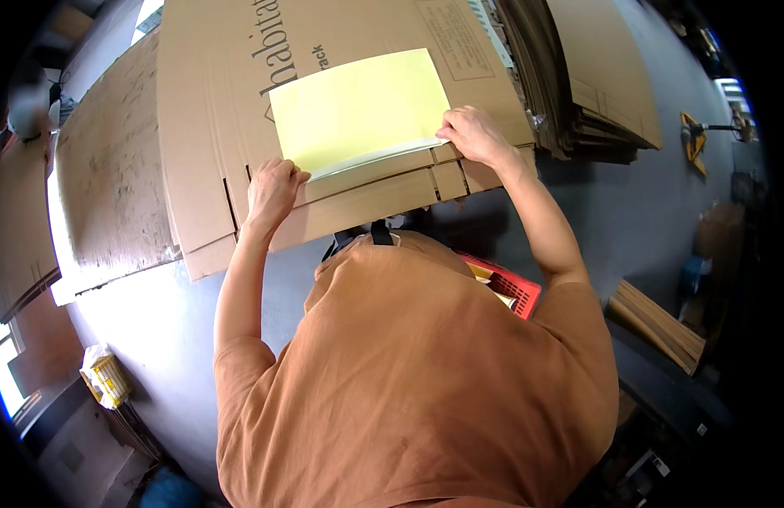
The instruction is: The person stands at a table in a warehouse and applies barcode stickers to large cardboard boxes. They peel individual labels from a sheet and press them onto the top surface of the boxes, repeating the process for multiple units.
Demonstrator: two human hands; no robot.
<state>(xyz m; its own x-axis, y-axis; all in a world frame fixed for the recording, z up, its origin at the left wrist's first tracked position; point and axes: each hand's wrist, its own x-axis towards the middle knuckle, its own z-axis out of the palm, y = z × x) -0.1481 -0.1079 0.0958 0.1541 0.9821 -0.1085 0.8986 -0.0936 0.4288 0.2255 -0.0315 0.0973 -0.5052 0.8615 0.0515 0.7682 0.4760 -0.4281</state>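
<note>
A pale yellow sheet (358,110) lies over flat brown cardboard (214,102) in front of me. Along its near edge runs a narrow whitish strip (375,158). My left hand (273,193) pinches the sheet's near left corner, fingers curled and the thumb pointing inward. At the near right corner my right hand (477,135) has its thumb and fingers closed on the edge. Whether the strip is a fold or a separate layer, I cannot tell. The cardboard has printing on top and slots cut along its near side.
More flattened cardboard (608,76) is stacked at the right. A worn board (113,169) stands to the left. Below the cardboard's near edge, a red crate (526,298) partly shows beside my body. Brown cardboard strips (654,326) lie at lower right. A person (28,110) appears blurred at far left.
</note>
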